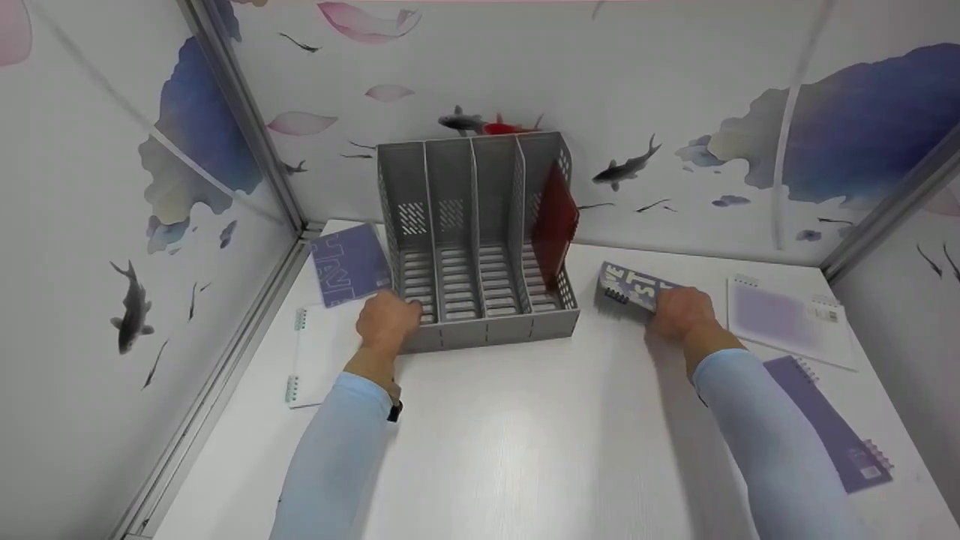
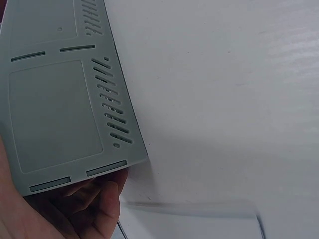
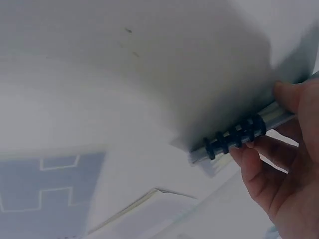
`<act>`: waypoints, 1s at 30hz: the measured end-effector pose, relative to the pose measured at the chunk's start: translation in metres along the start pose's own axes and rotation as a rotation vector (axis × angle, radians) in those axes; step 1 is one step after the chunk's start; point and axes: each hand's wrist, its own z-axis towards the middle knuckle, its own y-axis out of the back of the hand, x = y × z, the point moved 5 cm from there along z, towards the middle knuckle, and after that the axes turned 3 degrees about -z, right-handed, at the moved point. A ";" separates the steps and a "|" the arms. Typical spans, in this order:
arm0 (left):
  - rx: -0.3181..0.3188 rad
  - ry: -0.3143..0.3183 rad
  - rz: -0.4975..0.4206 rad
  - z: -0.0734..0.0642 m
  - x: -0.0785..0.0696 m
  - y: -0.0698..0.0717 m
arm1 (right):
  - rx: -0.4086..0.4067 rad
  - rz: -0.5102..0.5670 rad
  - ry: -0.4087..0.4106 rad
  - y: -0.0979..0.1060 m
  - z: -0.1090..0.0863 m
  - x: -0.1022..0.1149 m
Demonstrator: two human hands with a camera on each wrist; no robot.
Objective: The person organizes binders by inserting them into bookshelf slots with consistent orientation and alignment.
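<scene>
A grey file organizer [image 1: 495, 331] with several upright dividers stands at the back of the table. In its rightmost slot leans a red notebook [image 1: 553, 225]. My left hand [image 1: 386, 321] grips the organizer at its front left corner; in the left wrist view, curled fingers [image 2: 107, 204] show at the lower edge of the grey plastic. To the organizer's right, my right hand [image 1: 681, 313] holds a dark spiral notebook [image 1: 628, 285] with pale lettering, tilted near the table. Seen edge-on in the right wrist view, that notebook's black coil [image 3: 235, 137] lies beside the thumb and fingers.
Left of the organizer lie a blue-purple notebook [image 1: 351, 264] and a white spiral notebook [image 1: 324, 360]. On the right are a notebook with a purple patch [image 1: 780, 313] and a purple spiral notebook [image 1: 821, 424]. Printed wall panels [image 1: 637, 90] enclose the table's back and sides.
</scene>
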 end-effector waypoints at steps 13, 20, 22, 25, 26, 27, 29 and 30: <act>0.003 0.012 -0.009 -0.002 -0.001 0.000 | 0.018 -0.030 0.103 0.012 -0.006 0.018; 0.002 0.012 0.003 0.002 0.002 -0.002 | -0.017 0.049 0.099 0.007 -0.006 0.014; -0.003 0.014 0.002 0.003 0.002 -0.003 | -0.032 0.048 0.104 0.007 -0.007 0.013; -0.002 0.017 -0.002 0.003 0.002 -0.003 | -0.051 0.048 0.109 0.008 -0.008 0.012; 0.000 0.019 -0.003 0.002 0.002 -0.002 | -0.057 0.053 0.106 0.009 -0.008 0.011; -0.002 0.020 -0.003 0.002 0.002 -0.002 | -0.065 0.057 0.103 0.010 -0.009 0.011; 0.002 0.020 -0.004 0.002 0.002 -0.002 | -0.069 0.084 0.085 0.012 -0.010 0.009; 0.004 0.022 -0.005 0.002 0.002 -0.002 | -0.070 0.102 0.073 0.012 -0.010 0.008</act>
